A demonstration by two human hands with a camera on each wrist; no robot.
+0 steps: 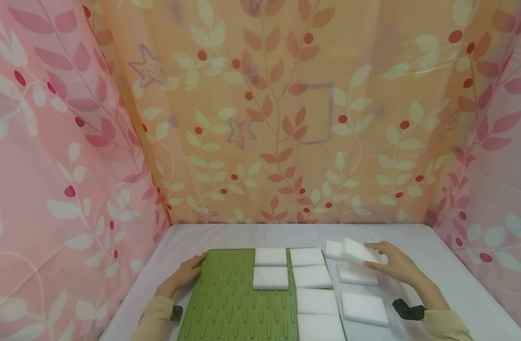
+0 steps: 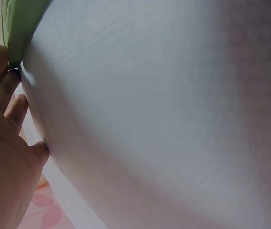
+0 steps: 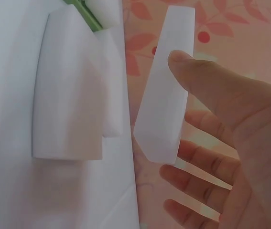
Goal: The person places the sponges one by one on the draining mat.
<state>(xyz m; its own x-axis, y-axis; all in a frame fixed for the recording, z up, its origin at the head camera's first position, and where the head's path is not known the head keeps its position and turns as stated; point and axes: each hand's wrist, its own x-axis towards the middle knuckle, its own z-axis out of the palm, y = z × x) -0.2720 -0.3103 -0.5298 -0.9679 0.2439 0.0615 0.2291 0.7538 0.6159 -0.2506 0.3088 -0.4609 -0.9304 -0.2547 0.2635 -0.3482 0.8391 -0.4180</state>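
Note:
My right hand pinches a white sponge block between thumb and fingers, raised over the table right of the green mat. In the right wrist view the held block stands on edge, thumb on its near face, the lower fingers spread away from it. Below it lies another white sponge; a third is partly hidden behind the held one. At the mat's far left corner rests my left hand, its fingertips touching the edge. The left wrist view shows the fingers extended along that edge.
Two white sponges lie at the mat's far middle, and several more line its right side. Another sponge is on the white table at the near right. Patterned curtains enclose the back and both sides.

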